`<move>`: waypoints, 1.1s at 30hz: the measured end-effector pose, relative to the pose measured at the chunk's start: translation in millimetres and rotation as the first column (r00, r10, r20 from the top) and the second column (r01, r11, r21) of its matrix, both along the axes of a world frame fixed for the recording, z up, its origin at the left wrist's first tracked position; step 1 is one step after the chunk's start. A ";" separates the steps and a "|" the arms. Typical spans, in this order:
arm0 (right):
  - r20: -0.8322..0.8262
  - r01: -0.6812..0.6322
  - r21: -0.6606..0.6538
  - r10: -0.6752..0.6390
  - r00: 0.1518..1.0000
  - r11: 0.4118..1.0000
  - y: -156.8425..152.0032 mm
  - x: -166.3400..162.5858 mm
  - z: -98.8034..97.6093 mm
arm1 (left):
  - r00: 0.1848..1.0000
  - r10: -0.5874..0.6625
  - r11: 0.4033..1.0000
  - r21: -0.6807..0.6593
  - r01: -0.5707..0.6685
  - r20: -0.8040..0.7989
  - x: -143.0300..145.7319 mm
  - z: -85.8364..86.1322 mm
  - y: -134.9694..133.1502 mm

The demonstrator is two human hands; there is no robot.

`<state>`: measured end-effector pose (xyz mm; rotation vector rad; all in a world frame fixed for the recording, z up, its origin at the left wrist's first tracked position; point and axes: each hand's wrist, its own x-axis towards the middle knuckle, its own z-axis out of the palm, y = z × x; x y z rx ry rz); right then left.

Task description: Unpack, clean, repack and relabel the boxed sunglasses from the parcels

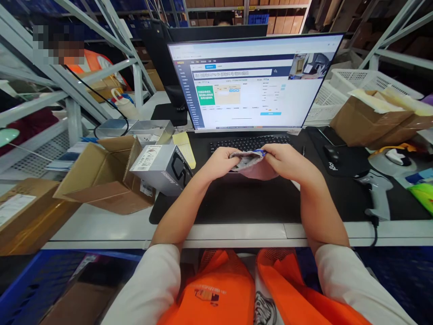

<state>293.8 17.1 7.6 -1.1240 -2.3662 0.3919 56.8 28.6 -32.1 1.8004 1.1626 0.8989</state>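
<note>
Both hands hold a soft pinkish-grey pouch [259, 171] above the black desk mat [250, 203], just in front of the keyboard [250, 143]. My left hand [223, 161] pinches one side of its rim. At the opposite side, by a blue edge, the fingers of my right hand [282, 159] are closed on it. Its mouth gapes a little between the hands, showing a grey lining; what is inside cannot be made out. To the left, a grey printed box [162, 169] leans by an open cardboard box [104, 176].
Behind the keyboard stands a lit monitor [250, 90]. On the right are a mouse [330, 153], a barcode scanner [377, 192], a tape roll [392, 161] and a carton [368, 117]. A taped parcel [30, 212] lies far left. Another person [91, 61] is beyond the metal frame.
</note>
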 end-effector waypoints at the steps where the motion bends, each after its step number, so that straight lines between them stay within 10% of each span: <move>1: -0.028 0.005 -0.001 -0.005 1.000 1.000 -2.2 1.0 2.7 | 0.996 0.014 0.999 0.041 -0.010 -0.084 -0.1 -1.1 0.9; 5: -0.146 0.014 -0.033 -0.019 0.989 0.999 -11.1 1.7 13.5 | 0.917 0.148 0.980 0.178 -0.086 -0.370 1.7 -2.5 4.5; 8: -0.287 0.031 -0.065 -0.049 0.957 0.997 -10.9 6.6 17.4 | 0.923 0.020 0.999 0.052 0.000 -0.384 -8.4 6.7 3.7; 12: -0.612 -0.011 -0.151 -0.085 0.786 0.988 1.5 30.1 15.5 | 0.964 -0.266 0.963 -0.046 0.264 -0.030 -38.8 26.4 -5.6; 16: -0.795 -0.039 -0.105 -0.061 0.603 0.994 10.6 48.2 12.3 | 0.823 -0.233 0.968 0.206 0.144 0.518 -53.4 38.5 -18.9; 25: -0.207 0.133 -0.067 -0.144 0.968 0.989 8.1 12.6 1.8 | 0.775 -0.133 0.975 0.221 -0.010 0.618 -31.8 49.5 -33.6; 30: -0.153 -0.296 -0.095 0.280 0.948 0.951 -12.5 -35.1 -14.3 | 0.834 -0.268 0.961 0.191 0.198 0.483 -16.4 42.3 -44.6; 33: -0.052 -0.313 -0.125 0.309 0.950 0.941 -24.1 -54.1 -15.3 | 0.869 -0.329 0.942 0.190 0.276 0.370 -14.7 40.1 -50.8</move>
